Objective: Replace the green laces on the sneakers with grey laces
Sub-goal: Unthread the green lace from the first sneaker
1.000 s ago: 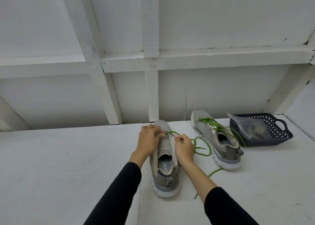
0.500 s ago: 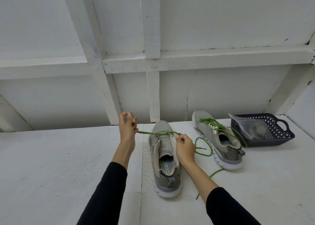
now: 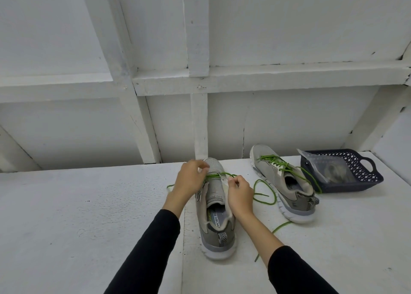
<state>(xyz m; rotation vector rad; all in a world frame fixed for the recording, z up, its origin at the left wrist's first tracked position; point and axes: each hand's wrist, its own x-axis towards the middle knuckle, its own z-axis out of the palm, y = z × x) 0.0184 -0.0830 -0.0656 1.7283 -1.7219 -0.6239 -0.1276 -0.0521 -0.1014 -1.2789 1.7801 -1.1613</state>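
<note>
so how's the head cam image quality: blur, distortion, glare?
Head view: wide-angle bowing bends the white wall beams toward the edges; lighting is soft and even, shadows faint, no glare; the left hand fingertips smear slightly, while the near sneaker insole print reads sharp.

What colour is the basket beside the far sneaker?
Dark navy blue basket, with a lattice-patterned wall; the head view shows it.

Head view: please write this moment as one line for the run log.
step: unlacing near sneaker | left hand: at green lace | right hand: pinches eyelet flap | far sneaker: laced green | basket: bag inside
</note>
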